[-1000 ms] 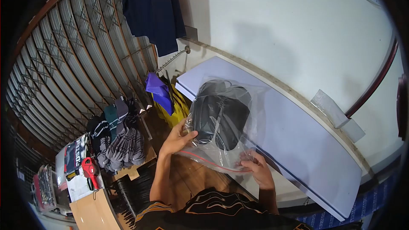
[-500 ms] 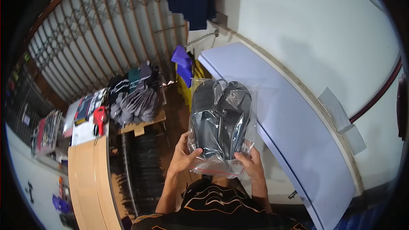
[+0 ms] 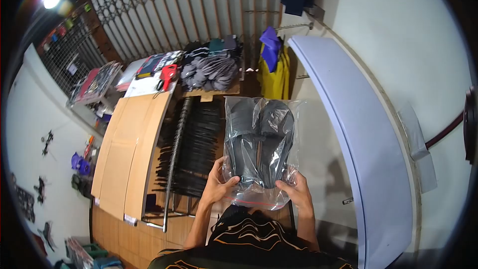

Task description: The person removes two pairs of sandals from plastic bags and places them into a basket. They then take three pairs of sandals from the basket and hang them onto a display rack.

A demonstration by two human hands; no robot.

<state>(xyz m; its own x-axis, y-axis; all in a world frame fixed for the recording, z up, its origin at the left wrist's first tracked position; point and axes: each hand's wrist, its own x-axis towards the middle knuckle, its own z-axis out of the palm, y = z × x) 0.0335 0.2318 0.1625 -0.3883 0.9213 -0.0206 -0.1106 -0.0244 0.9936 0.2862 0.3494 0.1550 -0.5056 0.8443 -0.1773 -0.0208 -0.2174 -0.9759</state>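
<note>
A clear plastic bag with a red strip along its lower edge holds a pair of black slide sandals (image 3: 242, 119), held up in front of my chest. My left hand (image 3: 219, 183) grips the bag's lower left side, thumb pressed on the plastic near one sandal's end. On the lower right, my right hand (image 3: 298, 189) pinches it the same way, thumb on top. The fingers of both hands are partly hidden behind the bag. Both sandals lie side by side, with shiny creases of plastic over them.
A wooden-topped counter (image 3: 130, 154) stands left, bearing a red tape dispenser (image 3: 168, 75). Grey folded clothes (image 3: 211, 73) are piled behind a rack of black garments (image 3: 196, 144). A yellow garment (image 3: 275, 77) hangs ahead. A long pale purple panel (image 3: 368, 134) runs along the right wall.
My view has swung left, so the counter, rack and clothes pile appear further right, with floor now showing at lower left. Both hands keep hold of the bagged sandals.
</note>
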